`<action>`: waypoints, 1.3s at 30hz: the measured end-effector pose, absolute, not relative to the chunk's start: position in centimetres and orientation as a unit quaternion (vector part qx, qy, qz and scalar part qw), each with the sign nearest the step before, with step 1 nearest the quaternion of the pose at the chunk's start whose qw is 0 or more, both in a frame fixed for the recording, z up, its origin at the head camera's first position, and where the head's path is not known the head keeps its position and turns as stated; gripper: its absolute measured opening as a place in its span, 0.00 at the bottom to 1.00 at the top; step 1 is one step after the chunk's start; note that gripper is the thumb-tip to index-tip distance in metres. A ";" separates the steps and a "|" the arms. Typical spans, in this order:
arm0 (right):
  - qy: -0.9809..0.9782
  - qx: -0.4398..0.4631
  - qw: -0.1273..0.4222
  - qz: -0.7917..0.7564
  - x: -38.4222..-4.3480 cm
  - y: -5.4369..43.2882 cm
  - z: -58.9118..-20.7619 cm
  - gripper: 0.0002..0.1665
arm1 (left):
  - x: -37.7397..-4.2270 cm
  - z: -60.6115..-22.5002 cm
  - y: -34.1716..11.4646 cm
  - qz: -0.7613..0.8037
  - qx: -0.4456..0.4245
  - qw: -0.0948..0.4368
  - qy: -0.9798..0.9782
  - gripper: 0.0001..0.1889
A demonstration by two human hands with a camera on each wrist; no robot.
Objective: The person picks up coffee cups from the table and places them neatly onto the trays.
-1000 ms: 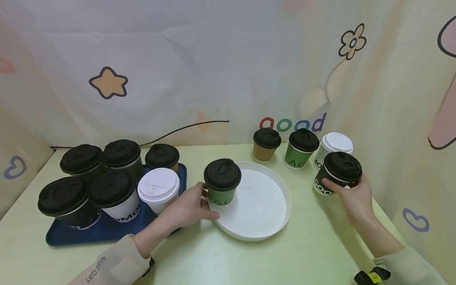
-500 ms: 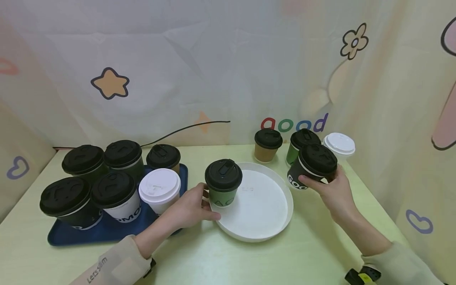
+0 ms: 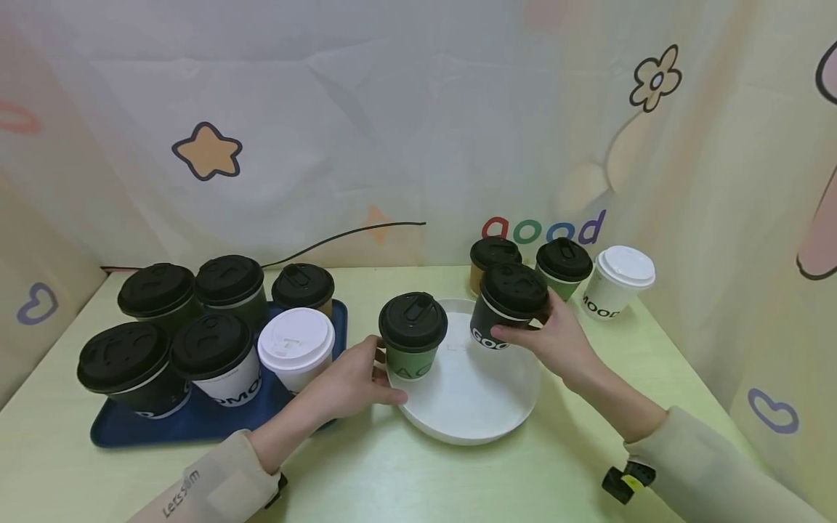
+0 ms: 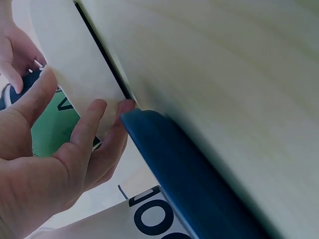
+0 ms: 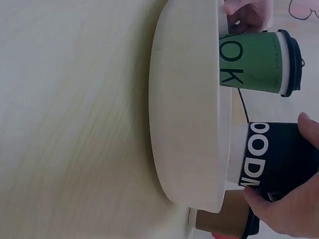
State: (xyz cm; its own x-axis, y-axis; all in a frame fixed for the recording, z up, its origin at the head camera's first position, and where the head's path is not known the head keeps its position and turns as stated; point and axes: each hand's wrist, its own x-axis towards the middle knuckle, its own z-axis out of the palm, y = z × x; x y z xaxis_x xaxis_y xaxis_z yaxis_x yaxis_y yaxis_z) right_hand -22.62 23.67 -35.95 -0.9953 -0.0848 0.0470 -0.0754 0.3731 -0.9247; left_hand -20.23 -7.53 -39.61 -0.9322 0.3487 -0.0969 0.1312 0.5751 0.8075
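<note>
A white round tray (image 3: pixel 484 407) with a raised rim stands on the table in front. My left hand (image 3: pixel 356 374) holds its left edge, thumb over the rim and fingers against the outer wall (image 4: pixel 92 64). Beside that hand a green paper cup (image 3: pixel 408 361) with a black lid stands on the tray. My right hand (image 3: pixel 559 338) grips a black paper cup (image 3: pixel 490 330) with white lettering and a black lid. The right wrist view shows this cup (image 5: pixel 279 154) over the tray's far right part; whether its base touches the tray is unclear.
Left of the tray, a blue tray (image 3: pixel 137 428) carries several lidded cups, among them a white-lidded one (image 3: pixel 297 349). Behind the white tray stand a brown cup (image 3: pixel 495 253), a green cup (image 3: pixel 564 261) and a white cup (image 3: pixel 615 285). A printed curtain (image 3: pixel 418 131) hangs behind.
My right hand has carried the black cup leftward from beside the white cup to over the white tray. The left hand and the green cup beside it have stayed in place.
</note>
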 end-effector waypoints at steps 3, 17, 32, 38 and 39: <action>0.836 -0.047 0.019 -0.547 -23.3 23.0 -36.4 0.53 | -20.2 -39.6 -7.5 0.440 0.140 0.123 0.878 0.39; 0.824 -0.085 0.052 -0.558 -25.0 21.3 -37.9 0.52 | -20.2 -39.3 -7.3 0.434 0.134 0.127 0.882 0.39; 0.834 -0.127 0.045 -0.535 -26.4 19.7 -38.3 0.52 | -20.2 -39.3 -7.3 0.434 0.130 0.127 0.882 0.39; 0.840 -0.130 0.044 -0.525 -26.9 19.2 -38.5 0.52 | -20.2 -39.3 -7.4 0.434 0.132 0.127 0.882 0.39; 0.840 -0.129 0.045 -0.525 -27.0 19.1 -38.5 0.52 | -20.2 -39.3 -7.4 0.435 0.133 0.127 0.881 0.39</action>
